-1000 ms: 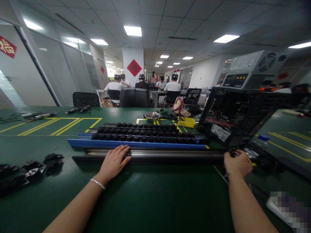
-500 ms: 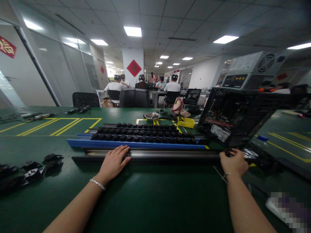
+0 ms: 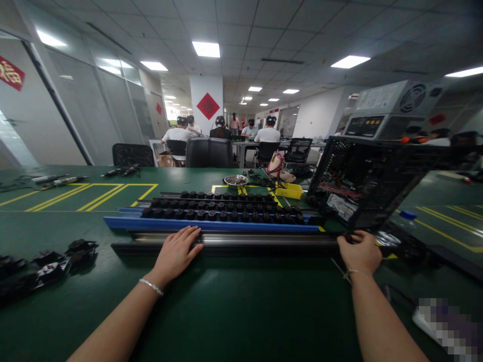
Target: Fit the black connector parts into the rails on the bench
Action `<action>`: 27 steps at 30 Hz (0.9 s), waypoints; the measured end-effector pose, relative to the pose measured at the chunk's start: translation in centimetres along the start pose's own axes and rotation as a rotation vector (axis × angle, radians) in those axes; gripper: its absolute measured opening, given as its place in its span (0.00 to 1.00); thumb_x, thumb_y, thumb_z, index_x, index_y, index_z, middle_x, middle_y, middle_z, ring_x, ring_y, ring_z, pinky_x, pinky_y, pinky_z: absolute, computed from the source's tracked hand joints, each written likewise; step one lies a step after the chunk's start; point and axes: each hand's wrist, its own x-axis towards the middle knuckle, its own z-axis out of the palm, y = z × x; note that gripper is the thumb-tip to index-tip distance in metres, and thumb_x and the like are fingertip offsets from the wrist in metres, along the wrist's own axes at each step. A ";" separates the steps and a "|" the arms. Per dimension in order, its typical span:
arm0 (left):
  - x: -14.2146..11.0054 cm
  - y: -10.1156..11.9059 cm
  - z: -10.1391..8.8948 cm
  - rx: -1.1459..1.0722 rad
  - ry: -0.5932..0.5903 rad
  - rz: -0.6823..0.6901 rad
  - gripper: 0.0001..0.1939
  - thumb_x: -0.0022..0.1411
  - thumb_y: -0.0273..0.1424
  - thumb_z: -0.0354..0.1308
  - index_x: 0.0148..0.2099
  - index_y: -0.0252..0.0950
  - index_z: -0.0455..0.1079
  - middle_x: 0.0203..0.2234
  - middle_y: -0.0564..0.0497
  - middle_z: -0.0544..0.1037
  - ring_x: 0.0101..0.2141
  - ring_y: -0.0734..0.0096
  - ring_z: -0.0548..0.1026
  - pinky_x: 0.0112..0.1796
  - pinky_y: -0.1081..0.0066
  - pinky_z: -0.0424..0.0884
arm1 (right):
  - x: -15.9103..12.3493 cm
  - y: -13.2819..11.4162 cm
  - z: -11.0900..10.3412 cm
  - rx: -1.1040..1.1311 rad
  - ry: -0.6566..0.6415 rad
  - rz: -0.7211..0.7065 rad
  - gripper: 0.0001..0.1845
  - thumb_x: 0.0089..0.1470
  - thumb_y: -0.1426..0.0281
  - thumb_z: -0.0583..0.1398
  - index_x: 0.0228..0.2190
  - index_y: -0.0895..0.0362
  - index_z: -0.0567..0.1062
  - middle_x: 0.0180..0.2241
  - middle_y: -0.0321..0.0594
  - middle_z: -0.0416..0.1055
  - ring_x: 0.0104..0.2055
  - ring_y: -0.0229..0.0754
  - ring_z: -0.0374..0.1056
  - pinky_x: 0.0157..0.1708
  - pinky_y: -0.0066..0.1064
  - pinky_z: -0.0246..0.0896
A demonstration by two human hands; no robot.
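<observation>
A long dark metal rail lies crosswise on the green table in front of me. Flat across its left part rests my left hand, fingers stretched out and pressing on the metal. At the rail's right end my right hand pinches a small black part, mostly covered by the fingers, so its exact kind is unclear. Just behind the rail runs a blue rail. Beyond that, rows of black blocks sit along further rails.
Loose black parts lie at the left. An open computer case with power supply units on top stands at the right. Farther back are a metal bowl and a yellow tray. People sit at tables beyond.
My right hand has shifted slightly left along the end of the rail with the small black part. My left hand stays where it was.
</observation>
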 end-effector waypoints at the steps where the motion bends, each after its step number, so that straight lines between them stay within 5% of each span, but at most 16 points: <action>1: 0.0 0.0 0.0 -0.001 -0.001 -0.003 0.28 0.62 0.48 0.39 0.60 0.42 0.57 0.56 0.50 0.66 0.56 0.62 0.61 0.51 0.58 0.59 | 0.0 0.0 0.1 -0.001 0.001 -0.009 0.20 0.36 0.62 0.59 0.35 0.55 0.67 0.29 0.40 0.71 0.36 0.50 0.66 0.43 0.42 0.57; 27: 0.1 0.2 -0.2 -0.041 -0.020 -0.025 0.28 0.62 0.48 0.40 0.60 0.42 0.57 0.56 0.48 0.65 0.56 0.60 0.60 0.49 0.58 0.62 | -1.1 -1.6 0.0 -0.006 -0.048 -0.133 0.19 0.36 0.60 0.58 0.33 0.54 0.63 0.26 0.37 0.68 0.34 0.48 0.64 0.39 0.39 0.56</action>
